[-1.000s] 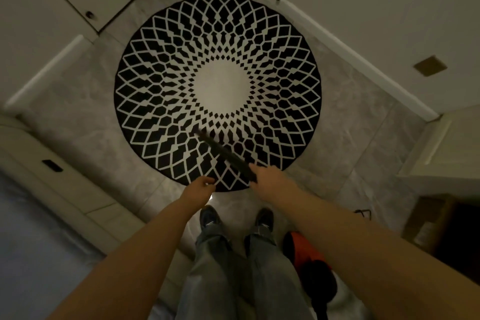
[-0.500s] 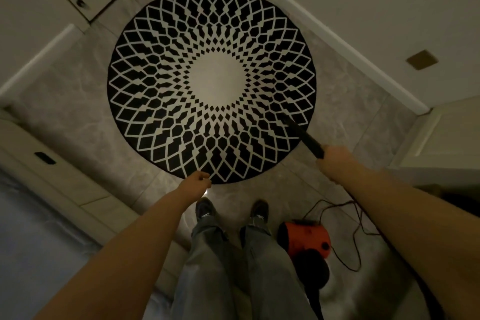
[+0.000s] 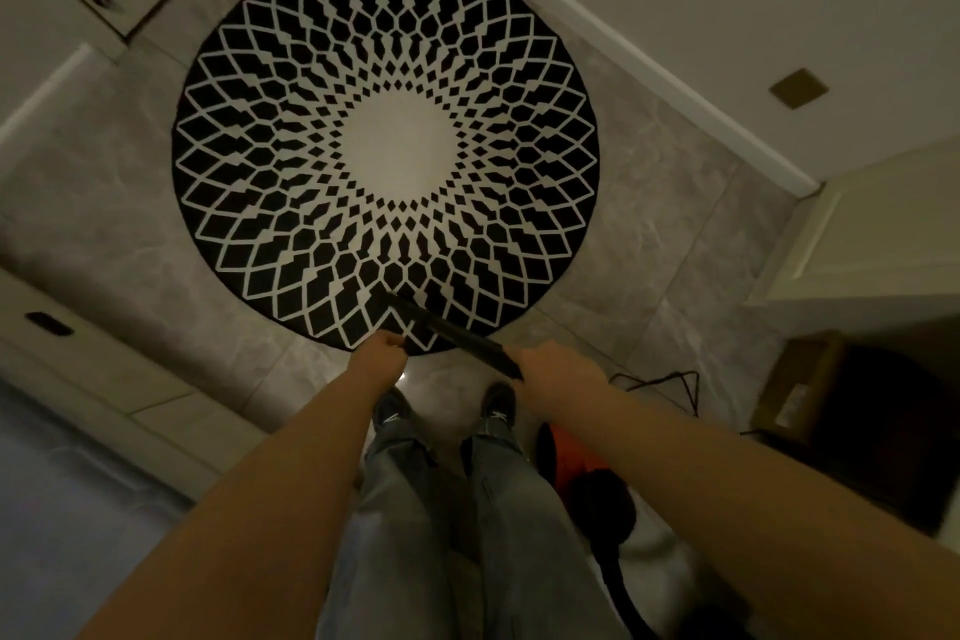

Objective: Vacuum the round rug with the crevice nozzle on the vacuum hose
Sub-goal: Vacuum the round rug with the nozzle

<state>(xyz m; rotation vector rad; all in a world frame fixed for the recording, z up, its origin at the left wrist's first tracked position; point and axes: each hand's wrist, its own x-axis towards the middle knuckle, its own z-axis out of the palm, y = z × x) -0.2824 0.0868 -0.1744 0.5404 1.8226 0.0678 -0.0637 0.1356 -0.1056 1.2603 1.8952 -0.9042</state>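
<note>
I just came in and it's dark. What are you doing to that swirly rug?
A person is vacuuming the round rug. Their right hand holds the black crevice nozzle, its tip on the rug's near edge. The left hand holds nothing. The orange vacuum sits by their feet.

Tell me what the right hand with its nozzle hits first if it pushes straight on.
Probably the round rug: the right hand aims the crevice nozzle up-left over its near edge, though contact is unclear.
</note>
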